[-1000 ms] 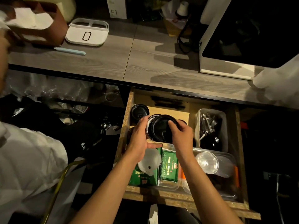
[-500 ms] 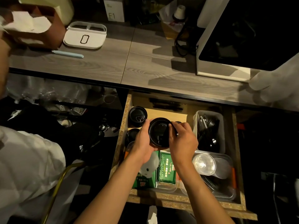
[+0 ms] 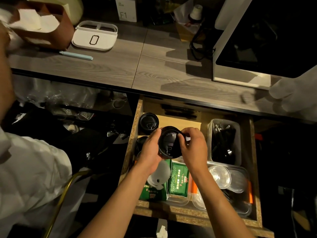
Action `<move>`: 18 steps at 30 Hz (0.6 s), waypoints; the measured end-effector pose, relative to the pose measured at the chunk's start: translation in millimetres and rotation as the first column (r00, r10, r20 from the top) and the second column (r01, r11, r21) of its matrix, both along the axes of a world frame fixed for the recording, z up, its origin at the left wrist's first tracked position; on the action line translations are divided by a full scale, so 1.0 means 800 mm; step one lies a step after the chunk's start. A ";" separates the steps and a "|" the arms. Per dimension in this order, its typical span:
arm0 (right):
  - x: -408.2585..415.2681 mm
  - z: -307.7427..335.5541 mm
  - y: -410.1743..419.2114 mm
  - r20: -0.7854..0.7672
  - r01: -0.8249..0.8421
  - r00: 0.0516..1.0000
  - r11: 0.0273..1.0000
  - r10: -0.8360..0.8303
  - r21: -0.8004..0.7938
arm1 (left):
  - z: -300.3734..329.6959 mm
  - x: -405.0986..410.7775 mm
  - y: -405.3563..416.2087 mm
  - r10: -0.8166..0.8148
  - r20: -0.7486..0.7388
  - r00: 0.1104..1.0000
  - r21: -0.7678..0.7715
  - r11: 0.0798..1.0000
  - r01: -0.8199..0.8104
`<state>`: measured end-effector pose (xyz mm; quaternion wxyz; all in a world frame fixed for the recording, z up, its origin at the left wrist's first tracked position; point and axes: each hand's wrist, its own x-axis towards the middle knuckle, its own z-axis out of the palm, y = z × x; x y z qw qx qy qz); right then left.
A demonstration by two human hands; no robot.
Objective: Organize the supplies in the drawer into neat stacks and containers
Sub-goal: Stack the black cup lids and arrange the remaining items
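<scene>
bare forearms (image 3: 120, 200), no sleeves, rings or watch.

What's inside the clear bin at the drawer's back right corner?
The clear bin holds dark utensils, handles leaning up and toward the back; one rounded spoon-like end shows near the front. The bin's bottom is too dark to make out.

White tray (image 3: 95, 40), blue pen (image 3: 76, 55) on counter (image 3: 154, 69)

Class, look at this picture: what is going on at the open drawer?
A person is sorting the drawer. Both hands hold a stack of black cup lids above it: the left hand grips the stack's side, the right hand pinches its rim. Another black lid sits at the drawer's back left corner.
</scene>
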<state>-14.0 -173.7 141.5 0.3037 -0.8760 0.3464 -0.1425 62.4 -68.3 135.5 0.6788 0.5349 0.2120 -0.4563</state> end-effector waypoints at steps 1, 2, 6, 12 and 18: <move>0.000 0.002 0.001 0.019 0.008 1.000 1.000 -0.008 -0.009 | 0.001 0.000 0.001 0.007 -0.009 1.000 -0.001 1.000 -0.007; 0.000 0.004 0.003 0.046 0.016 0.999 1.000 -0.016 0.010 | 0.000 -0.001 0.003 0.009 -0.018 1.000 -0.005 1.000 -0.009; -0.005 0.004 0.003 0.198 0.155 0.957 0.950 -0.213 0.271 | 0.004 -0.002 0.012 0.015 0.020 1.000 -0.012 1.000 -0.014; -0.027 0.008 -0.018 0.084 0.163 0.805 0.356 -0.587 0.920 | -0.008 -0.004 0.045 -0.039 0.325 0.945 0.220 0.975 -0.035; -0.057 -0.008 -0.009 -0.134 0.279 0.817 0.181 -0.560 0.943 | -0.031 -0.023 0.076 -0.172 0.535 0.827 0.339 0.940 -0.023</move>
